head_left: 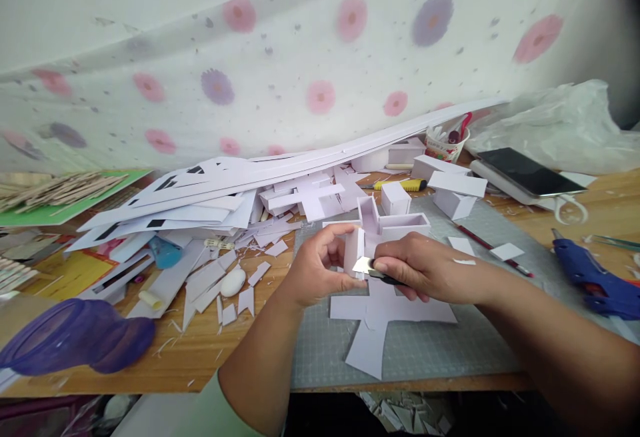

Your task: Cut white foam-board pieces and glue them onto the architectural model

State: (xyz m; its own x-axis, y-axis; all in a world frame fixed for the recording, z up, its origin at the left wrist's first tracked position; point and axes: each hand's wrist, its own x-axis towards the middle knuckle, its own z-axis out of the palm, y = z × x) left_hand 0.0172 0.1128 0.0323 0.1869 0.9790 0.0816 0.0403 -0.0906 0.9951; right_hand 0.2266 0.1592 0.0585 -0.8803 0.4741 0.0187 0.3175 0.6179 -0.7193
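Note:
My left hand (323, 264) is closed around a small white foam-board box (353, 250), held upright above the mat. In my right hand (425, 267) is a black-handled utility knife (384, 276). Its blade touches or lies very close to the lower edge of the box; I cannot tell which. A sliver of white board sticks to the back of my right hand. Beneath both hands a white cross-shaped board piece (370, 344) lies on the grey cutting mat (320, 364). Just behind them stand an open white box (404, 224) and a small closed box (395, 198).
A blue glue gun (595, 277) lies at the right, near a phone (530, 172) on a white case. A yellow utility knife (400, 185) and a cup of tools (447, 144) are behind. White sheets (200, 190), scraps and a purple container (75, 337) cover the left.

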